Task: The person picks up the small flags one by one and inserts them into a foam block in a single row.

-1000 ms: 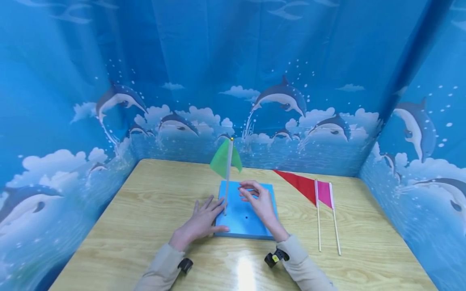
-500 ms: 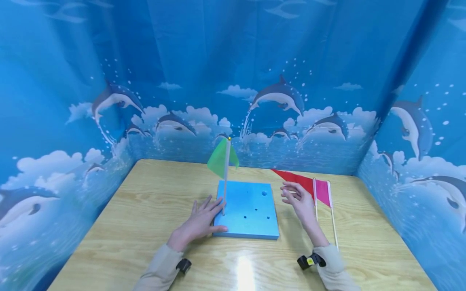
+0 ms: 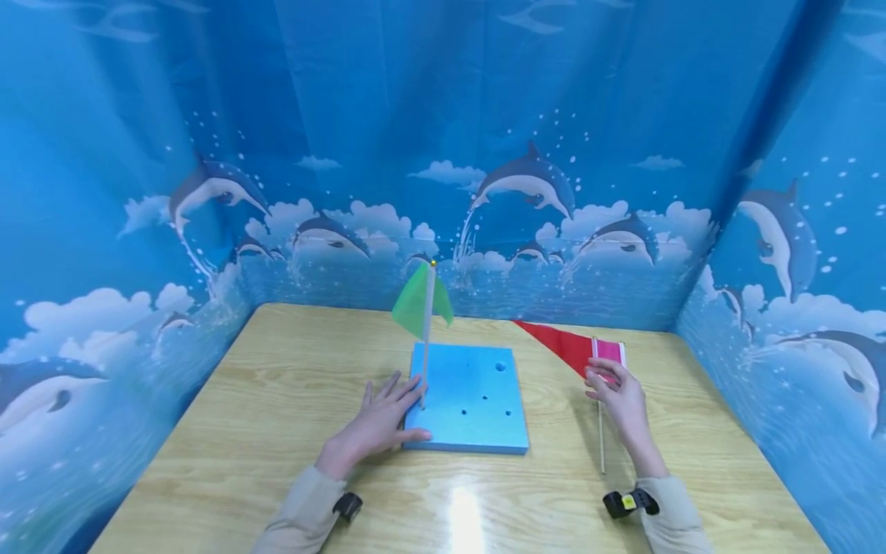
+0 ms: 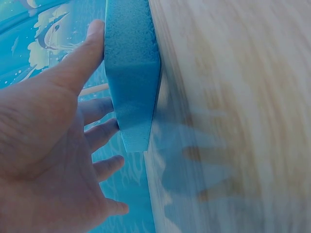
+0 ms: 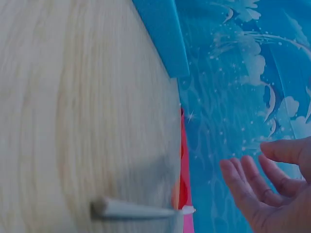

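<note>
In the head view my left hand point(image 3: 374, 427), fingers spread, rests on the left edge of a blue foam block point(image 3: 477, 431) with several small holes. A green flag point(image 3: 411, 304) stands nearly upright in the block, its stick beside those fingers. The left wrist view has the thumb and fingertips against the block point(image 4: 131, 87). On the right, my right hand point(image 3: 619, 396) hovers over a red flag point(image 3: 561, 342) and a pink flag point(image 3: 607, 350) lying on the table. It partly hides the pink one. Loosely bent and holding nothing, the right fingers point(image 5: 243, 187) appear in its wrist view.
A wooden table point(image 3: 277, 369) carries everything. Around its back and sides hangs a blue curtain point(image 3: 388, 115) printed with dolphins. The lower stick point(image 5: 136, 209) of a flag lies along the table in the right wrist view.
My right hand has moved from above the foam block rightward to above the red and pink flags. My left hand has stayed at the block, and the green flag still stands in it.
</note>
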{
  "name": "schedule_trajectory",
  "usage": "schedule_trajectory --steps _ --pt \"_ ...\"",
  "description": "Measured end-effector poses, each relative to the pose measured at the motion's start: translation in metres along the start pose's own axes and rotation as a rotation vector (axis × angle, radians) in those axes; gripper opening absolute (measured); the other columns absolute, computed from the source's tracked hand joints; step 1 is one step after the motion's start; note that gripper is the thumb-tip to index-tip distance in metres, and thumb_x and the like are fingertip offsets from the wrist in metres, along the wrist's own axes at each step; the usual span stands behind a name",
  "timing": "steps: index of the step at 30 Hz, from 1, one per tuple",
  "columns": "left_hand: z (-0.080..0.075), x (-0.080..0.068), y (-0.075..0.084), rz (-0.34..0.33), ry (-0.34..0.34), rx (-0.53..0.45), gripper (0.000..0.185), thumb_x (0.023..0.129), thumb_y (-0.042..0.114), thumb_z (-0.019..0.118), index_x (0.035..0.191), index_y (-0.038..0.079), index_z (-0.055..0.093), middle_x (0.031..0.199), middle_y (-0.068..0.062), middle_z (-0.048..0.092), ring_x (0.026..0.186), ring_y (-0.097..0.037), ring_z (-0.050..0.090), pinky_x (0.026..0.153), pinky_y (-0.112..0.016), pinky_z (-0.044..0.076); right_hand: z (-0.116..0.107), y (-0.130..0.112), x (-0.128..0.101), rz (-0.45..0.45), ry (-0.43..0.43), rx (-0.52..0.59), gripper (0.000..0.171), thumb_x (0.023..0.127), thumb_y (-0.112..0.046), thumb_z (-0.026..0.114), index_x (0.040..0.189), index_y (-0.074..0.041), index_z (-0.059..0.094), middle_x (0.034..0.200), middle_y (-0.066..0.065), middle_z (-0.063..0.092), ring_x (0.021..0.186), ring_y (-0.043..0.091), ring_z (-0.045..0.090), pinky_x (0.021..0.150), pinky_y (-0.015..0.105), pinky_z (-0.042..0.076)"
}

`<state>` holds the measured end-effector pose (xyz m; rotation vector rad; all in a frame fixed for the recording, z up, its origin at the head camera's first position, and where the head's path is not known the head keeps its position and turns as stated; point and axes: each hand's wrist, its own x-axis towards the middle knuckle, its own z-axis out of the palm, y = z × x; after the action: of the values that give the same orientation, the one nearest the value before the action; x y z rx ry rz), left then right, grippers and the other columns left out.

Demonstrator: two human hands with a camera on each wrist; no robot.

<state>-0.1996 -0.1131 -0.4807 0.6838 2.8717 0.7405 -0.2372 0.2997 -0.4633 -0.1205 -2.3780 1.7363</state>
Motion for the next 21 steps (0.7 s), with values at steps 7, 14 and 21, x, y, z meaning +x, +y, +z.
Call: schedule_trajectory --steps 7,14,21 --pt "-0.001 0.000 0.000 0.011 0.003 -0.010 0.085 0.089 0.050 0.073 0.156 0.011 0.040 0.165 -0.011 0.030 0.154 -0.043 0.013 0.115 -0.076 0.002 -0.015 0.012 0.000 0.091 -0.054 -0.244 0.042 0.100 -0.007 0.061 0.137 0.012 0.052 0.124 0.032 0.062 0.081 0.008 0.071 0.071 0.022 0.060" --pt "0.000 0.000 -0.001 0.000 0.001 0.003 0.085 0.089 0.051 0.072 0.156 0.012 0.040 0.165 -0.009 0.029 0.154 -0.042 0.012 0.115 -0.076 0.001 -0.026 0.023 0.005 0.166 -0.119 -0.241 0.049 0.095 -0.003 0.066 0.135 0.019 0.048 0.109 0.028 0.066 0.070 0.006 0.068 0.068 0.023 0.061" --pt "0.000 0.000 -0.001 0.003 -0.001 0.001 0.085 0.088 0.051 0.072 0.156 0.011 0.040 0.165 -0.009 0.029 0.154 -0.043 0.013 0.115 -0.076 0.001 -0.033 0.029 0.009 0.184 -0.179 -0.449 0.049 0.085 -0.003 0.076 0.123 0.020 0.055 0.092 0.016 0.068 0.068 0.006 0.060 0.062 0.019 0.053"
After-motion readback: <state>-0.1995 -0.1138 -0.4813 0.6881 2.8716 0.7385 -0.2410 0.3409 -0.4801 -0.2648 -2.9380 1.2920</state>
